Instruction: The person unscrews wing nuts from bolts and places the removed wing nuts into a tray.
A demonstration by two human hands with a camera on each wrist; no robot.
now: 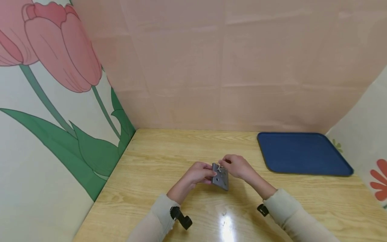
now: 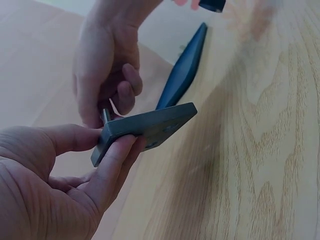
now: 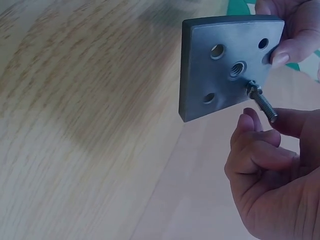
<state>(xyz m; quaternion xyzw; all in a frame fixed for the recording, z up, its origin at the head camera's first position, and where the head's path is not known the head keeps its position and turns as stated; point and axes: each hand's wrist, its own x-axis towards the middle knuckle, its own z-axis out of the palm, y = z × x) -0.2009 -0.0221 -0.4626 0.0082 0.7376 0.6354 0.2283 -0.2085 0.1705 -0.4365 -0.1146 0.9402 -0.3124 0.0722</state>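
Observation:
A square grey metal plate (image 3: 225, 65) with several round holes is held up over the table. My left hand (image 1: 200, 173) grips one edge, thumb on one face and fingers on the other, as the left wrist view shows. A threaded bolt (image 3: 265, 106) stands out from a hole near one corner, with what looks like a nut (image 3: 253, 90) against the plate. My right hand (image 3: 275, 170) has its thumb and curled fingers around the bolt's free end. The thumb touches the tip. In the head view the right hand (image 1: 237, 165) is just right of the plate's upper part.
A dark blue tray (image 1: 302, 153) lies at the back right of the wood-grain table (image 1: 145, 174). A pink sheet (image 1: 223, 67) hangs behind, and flower-printed panels (image 1: 66, 111) stand at the sides. Black straps (image 1: 181, 217) hang from both sleeves.

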